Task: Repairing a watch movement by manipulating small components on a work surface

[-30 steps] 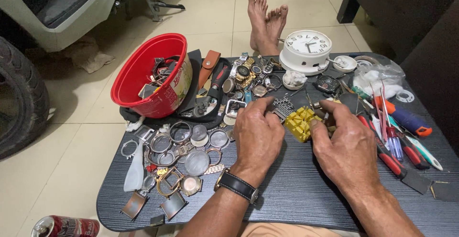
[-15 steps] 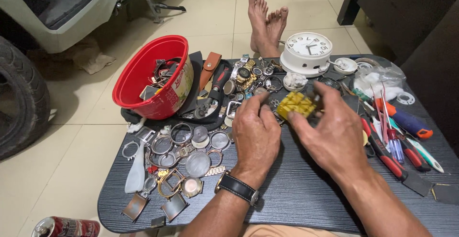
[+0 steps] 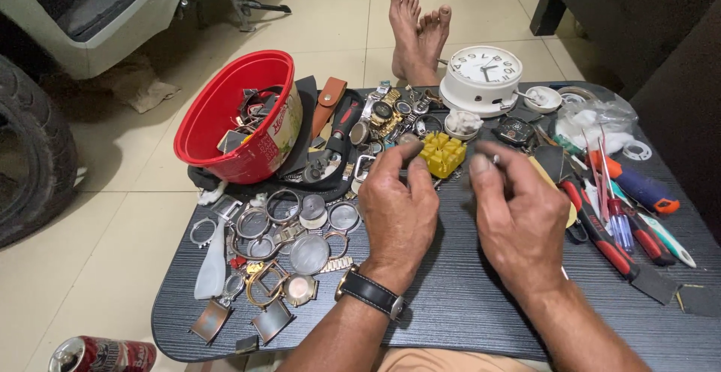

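1. The left hand (image 3: 399, 207) is held palm down, knuckles up, its fingers (image 3: 390, 163) curled forward with thumb and forefinger pinched close.
2. A dark-strapped wristwatch (image 3: 366, 291) circles the left wrist.
3. The right hand (image 3: 522, 218) lies beside it, also palm down, its fingertips bunched together.
4. Both forearms reach forward from the lower edge, close together.
5. Two bare feet (image 3: 417, 30) rest crossed on the floor ahead.
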